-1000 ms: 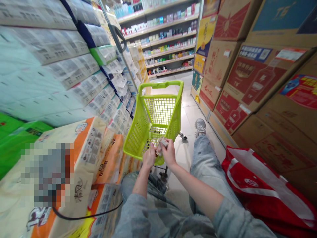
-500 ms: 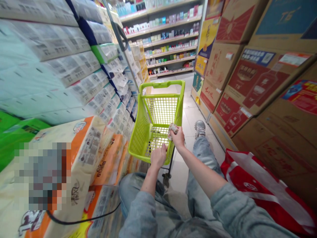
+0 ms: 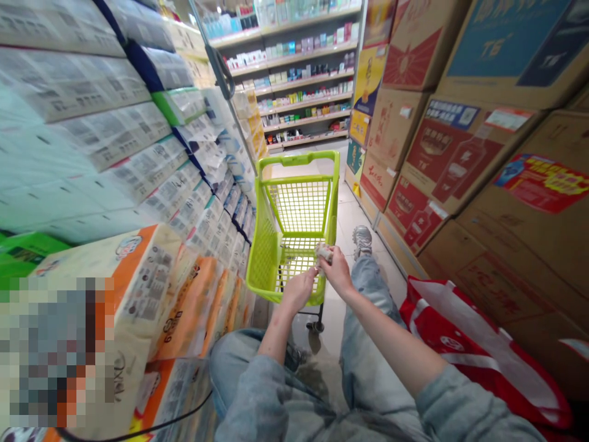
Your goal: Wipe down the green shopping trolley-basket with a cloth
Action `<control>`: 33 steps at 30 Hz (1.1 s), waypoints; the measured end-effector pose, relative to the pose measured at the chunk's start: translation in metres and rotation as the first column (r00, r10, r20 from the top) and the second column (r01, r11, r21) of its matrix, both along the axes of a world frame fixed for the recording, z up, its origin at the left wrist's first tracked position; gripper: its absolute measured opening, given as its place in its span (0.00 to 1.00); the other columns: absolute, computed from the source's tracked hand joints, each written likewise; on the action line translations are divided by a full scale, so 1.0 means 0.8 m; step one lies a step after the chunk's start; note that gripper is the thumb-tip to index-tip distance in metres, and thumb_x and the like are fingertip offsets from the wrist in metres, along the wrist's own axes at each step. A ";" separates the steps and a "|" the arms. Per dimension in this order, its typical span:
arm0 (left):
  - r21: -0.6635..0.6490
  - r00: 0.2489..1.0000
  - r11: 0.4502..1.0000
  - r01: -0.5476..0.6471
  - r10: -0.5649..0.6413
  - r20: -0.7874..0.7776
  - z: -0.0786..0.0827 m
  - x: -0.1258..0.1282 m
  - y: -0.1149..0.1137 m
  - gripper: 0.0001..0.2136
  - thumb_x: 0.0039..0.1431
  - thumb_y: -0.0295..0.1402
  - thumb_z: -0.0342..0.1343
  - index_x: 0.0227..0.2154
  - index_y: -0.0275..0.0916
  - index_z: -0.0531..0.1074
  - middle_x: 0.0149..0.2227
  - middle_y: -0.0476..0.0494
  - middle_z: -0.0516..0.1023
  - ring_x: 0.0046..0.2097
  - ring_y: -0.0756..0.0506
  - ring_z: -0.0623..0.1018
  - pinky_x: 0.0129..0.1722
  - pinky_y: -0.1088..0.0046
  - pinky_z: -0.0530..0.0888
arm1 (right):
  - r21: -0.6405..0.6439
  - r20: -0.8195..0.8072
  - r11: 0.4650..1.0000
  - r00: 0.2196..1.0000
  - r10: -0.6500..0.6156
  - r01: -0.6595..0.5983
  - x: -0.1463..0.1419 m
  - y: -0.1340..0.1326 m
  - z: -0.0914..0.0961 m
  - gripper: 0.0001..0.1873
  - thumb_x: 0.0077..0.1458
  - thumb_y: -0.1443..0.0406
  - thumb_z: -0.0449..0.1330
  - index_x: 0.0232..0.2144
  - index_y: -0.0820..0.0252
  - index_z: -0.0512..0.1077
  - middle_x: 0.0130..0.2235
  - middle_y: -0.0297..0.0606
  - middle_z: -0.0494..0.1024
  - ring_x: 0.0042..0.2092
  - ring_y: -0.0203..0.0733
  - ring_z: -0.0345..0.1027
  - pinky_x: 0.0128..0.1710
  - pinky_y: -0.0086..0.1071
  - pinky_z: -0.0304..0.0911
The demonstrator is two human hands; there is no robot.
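1. The right hand (image 3: pixel 339 271) pinched a crumpled pale wad (image 3: pixel 324 251) between thumb and fingers; its material could not be told.
2. From that grip the wad lay at about 11 o'clock, right at the fingertips; from the left hand (image 3: pixel 298 290) it lay at about 1 o'clock. The right hand was the nearer. The wad was too bunched to show a sure long axis.
3. The left hand's fingers were bent, their tips by the wad's lower end; whether they pinched it or merely met it, I could not tell.
4. The wad was over the near right part of the green cart (image 3: pixel 263 258), which stood at 12 o'clock from the person. Whether it touched the cart could not be told.
5. Between 1 and 2 o'clock from the hands, a blue-panelled carton (image 3: pixel 494 46) read "T6". At 2 o'clock, a red-printed carton (image 3: pixel 453 153) carried a bottle picture, a QR code and Chinese characters too soft to read surely.
6. At 4 o'clock, a red bag (image 3: pixel 481 347) bore a round white emblem, illegible.
7. Towards 8 o'clock, an orange pack (image 3: pixel 188 307) showed a slanted "6".
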State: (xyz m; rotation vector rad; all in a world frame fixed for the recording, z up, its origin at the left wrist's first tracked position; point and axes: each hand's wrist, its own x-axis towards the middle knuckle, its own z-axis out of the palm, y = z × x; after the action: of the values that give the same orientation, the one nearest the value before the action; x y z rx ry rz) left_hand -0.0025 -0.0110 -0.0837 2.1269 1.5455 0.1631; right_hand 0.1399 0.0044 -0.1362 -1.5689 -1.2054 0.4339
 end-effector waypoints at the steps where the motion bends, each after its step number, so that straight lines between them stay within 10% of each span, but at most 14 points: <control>1: 0.055 0.998 0.998 0.001 0.002 -0.057 0.000 -0.011 0.002 0.30 0.67 0.45 0.27 0.44 0.40 0.76 0.45 0.41 0.79 0.48 0.44 0.77 0.44 0.71 0.70 | -0.009 0.010 1.000 1.000 0.009 -0.009 0.001 0.001 0.000 0.12 0.48 0.63 0.55 0.37 0.57 0.63 0.40 0.41 0.72 0.42 0.45 0.67 0.42 0.37 0.62; 7: 0.169 0.891 0.986 -0.002 0.078 -0.447 -0.012 -0.054 0.004 0.30 0.66 0.43 0.31 0.33 0.33 0.79 0.34 0.33 0.81 0.41 0.39 0.80 0.40 0.65 0.72 | -0.118 0.069 0.991 0.995 0.076 -0.067 0.005 0.005 0.002 0.11 0.48 0.65 0.56 0.37 0.58 0.62 0.40 0.42 0.73 0.40 0.45 0.68 0.39 0.35 0.62; 20: 0.183 0.900 0.983 0.019 0.063 -0.431 -0.012 -0.030 -0.003 0.30 0.66 0.41 0.31 0.32 0.33 0.80 0.34 0.33 0.81 0.41 0.39 0.80 0.39 0.66 0.73 | -0.123 0.083 0.992 0.997 0.010 0.000 0.064 0.111 0.039 0.08 0.49 0.65 0.59 0.33 0.58 0.64 0.36 0.40 0.74 0.37 0.42 0.69 0.37 0.33 0.61; 33: 0.248 0.913 0.963 -0.103 0.190 -0.361 -0.019 -0.001 0.003 0.30 0.66 0.39 0.31 0.32 0.33 0.79 0.34 0.32 0.81 0.39 0.40 0.80 0.37 0.67 0.72 | 0.017 0.011 0.998 0.998 0.066 -0.066 0.014 -0.040 -0.009 0.09 0.54 0.60 0.54 0.37 0.56 0.63 0.41 0.43 0.72 0.43 0.46 0.68 0.42 0.38 0.64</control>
State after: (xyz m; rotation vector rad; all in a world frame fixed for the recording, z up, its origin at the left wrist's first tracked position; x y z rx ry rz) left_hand -0.0030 -0.0088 -0.0991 2.3163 1.9991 -0.0342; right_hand 0.1513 -0.0279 -0.1433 -1.5220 -1.2687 0.4573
